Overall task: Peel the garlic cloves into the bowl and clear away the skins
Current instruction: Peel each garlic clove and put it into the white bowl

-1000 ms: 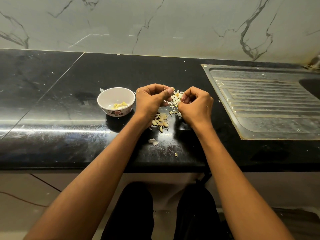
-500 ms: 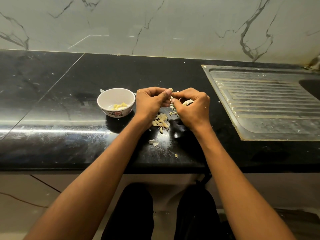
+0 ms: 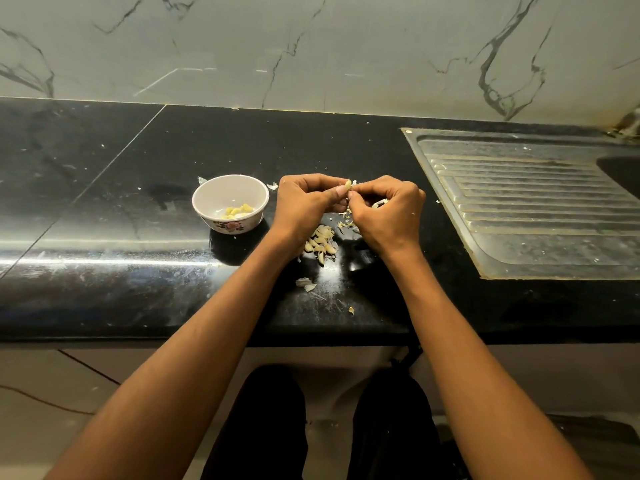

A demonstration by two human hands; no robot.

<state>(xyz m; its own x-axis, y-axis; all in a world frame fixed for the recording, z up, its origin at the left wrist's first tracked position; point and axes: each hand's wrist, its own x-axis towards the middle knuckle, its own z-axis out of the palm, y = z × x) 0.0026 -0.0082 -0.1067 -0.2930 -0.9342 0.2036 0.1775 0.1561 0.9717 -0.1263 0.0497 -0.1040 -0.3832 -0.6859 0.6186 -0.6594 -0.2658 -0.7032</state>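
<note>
My left hand (image 3: 306,200) and my right hand (image 3: 386,211) meet above the black counter (image 3: 138,202), fingertips pinching one small garlic clove (image 3: 348,184) between them. Below the hands lies a heap of unpeeled garlic cloves (image 3: 320,244). Loose skins (image 3: 346,221) are scattered under the right hand, and a few more skins (image 3: 306,284) lie nearer the front edge. A small white bowl (image 3: 207,202) with a flower print stands left of my left hand and holds a few yellowish peeled cloves (image 3: 238,211).
A steel sink drainboard (image 3: 536,209) fills the counter's right side, with the basin at the far right edge. A marble wall backs the counter. Small skin flecks dot the surface. My dark-clothed legs show below the counter's front edge.
Both hands have drawn together and lifted slightly; the clove now shows between the fingertips of both. The bowl and the heap have not moved.
</note>
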